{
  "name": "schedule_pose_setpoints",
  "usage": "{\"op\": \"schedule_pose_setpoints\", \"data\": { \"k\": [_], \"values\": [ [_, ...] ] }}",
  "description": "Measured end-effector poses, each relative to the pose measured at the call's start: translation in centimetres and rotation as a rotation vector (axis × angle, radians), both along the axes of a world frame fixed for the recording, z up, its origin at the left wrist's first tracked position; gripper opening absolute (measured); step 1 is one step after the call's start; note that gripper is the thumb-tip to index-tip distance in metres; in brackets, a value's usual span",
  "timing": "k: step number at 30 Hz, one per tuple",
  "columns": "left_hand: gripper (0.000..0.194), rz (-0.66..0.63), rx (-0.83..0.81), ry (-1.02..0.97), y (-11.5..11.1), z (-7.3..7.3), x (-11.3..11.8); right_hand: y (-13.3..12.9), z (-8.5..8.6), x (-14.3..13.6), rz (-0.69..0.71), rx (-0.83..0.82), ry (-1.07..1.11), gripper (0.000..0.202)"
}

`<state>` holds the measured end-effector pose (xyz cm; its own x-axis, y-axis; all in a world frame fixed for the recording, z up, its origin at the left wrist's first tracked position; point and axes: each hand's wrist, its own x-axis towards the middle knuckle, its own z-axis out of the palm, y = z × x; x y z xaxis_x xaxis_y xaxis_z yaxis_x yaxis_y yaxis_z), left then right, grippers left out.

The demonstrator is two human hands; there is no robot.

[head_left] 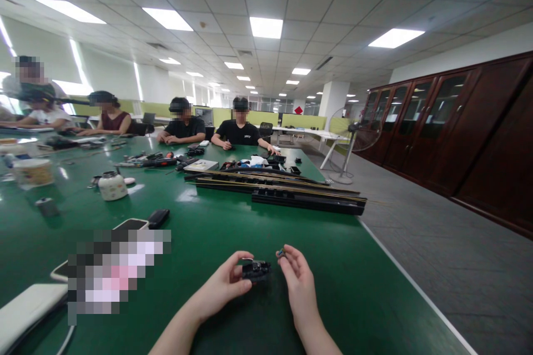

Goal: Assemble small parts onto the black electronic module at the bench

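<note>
Head: blocky black part [255, 270], green table [216, 222].

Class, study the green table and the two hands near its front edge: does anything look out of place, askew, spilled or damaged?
Nothing looks spilled or broken. The long black rails lie slanted, their ends jutting past the edge of the green table. The left hand holds a small black part; the right hand pinches a tiny piece beside it.

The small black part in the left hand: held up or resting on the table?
Held up: the left hand pinches the small black part above the green table.
</note>
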<state>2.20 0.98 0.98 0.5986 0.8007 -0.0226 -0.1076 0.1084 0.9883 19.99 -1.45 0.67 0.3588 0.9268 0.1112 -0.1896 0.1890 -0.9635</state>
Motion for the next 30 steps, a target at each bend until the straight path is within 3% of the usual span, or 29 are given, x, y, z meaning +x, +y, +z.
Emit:
{"op": "schedule_pose_setpoints", "data": {
  "k": [13, 21, 30],
  "values": [
    [0.049, 0.004, -0.007, 0.006, -0.2, 0.1, 0.2, 0.0, -0.1, -0.2, 0.030, 0.033, -0.034, 0.033],
    [0.049, 0.002, 0.001, 0.010, -0.1, 0.0, 0.2, -0.1, -0.3, -0.3, 0.078, 0.076, -0.299, 0.028],
    [0.045, 0.008, 0.046, 0.011, 0.0, -0.3, 0.1, -1.0, 0.7, -0.5, 0.160, 0.160, -0.618, 0.020]
  ]
}}
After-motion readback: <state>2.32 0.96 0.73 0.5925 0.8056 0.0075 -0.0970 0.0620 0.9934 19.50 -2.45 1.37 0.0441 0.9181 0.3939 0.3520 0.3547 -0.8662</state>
